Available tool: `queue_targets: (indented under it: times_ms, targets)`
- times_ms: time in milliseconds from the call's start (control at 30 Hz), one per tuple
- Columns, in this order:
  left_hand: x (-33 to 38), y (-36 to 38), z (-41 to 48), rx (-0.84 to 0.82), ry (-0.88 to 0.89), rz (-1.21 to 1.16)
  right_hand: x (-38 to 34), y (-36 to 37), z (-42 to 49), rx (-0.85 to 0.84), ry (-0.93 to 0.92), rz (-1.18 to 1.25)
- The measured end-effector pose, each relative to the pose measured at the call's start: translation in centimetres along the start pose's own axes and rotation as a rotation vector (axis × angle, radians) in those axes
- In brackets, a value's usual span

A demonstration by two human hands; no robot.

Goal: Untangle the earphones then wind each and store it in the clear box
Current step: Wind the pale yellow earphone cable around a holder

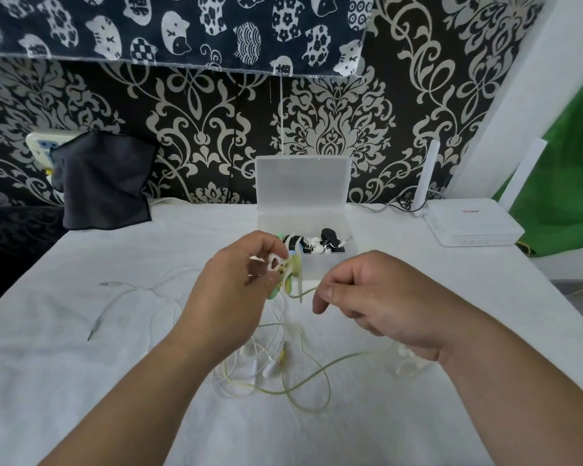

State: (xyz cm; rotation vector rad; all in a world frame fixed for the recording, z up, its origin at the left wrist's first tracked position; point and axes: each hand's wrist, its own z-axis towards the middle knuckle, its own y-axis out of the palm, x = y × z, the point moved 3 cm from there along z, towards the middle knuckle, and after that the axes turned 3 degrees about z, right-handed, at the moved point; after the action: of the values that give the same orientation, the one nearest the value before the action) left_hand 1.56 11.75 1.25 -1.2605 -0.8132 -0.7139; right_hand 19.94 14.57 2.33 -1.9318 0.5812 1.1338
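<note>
My left hand [236,284] holds a small wound bundle of pale yellow-green earphone cable [288,275] above the table, fingers curled round it. My right hand [364,297] pinches the same cable's loose strand just to the right of the bundle. The rest of that yellow-green cable [312,375] trails down in loops onto the white cloth, crossing a white earphone [249,364] beneath my hands. Behind the hands the clear box [337,220] stands with its lid up; wound black and white earphones [320,243] lie inside.
A white cable with a jack plug [115,284] lies to the left on the white cloth [98,364]. A white router [472,223] sits at the back right, a dark cloth [101,183] hangs at the back left by a wall socket.
</note>
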Motion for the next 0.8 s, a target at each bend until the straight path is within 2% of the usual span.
queue_targets:
  times_ms: [133,300,600,667,800]
  targets:
    - [0.2,0.3,-0.1,-0.029,0.023,0.029,-0.4,-0.1,-0.3,0.008,-0.029,-0.043]
    - [-0.1,0.2,0.1,-0.061,-0.069,-0.217,-0.5,-1.1,-0.4,0.062,-0.03,0.016]
    - [-0.5,0.3,0.3,-0.09,-0.094,-0.336,-0.9,-1.4,-1.0,0.002,-0.042,0.049]
    - [-0.3,0.2,0.2,-0.081,-0.08,-0.283,-0.9,-1.3,-1.0,-0.007,-0.058,0.018]
    - [0.5,0.9,-0.3,-0.095,0.034,-0.018,-1.3,0.0,-0.7,-0.039,-0.113,-0.076]
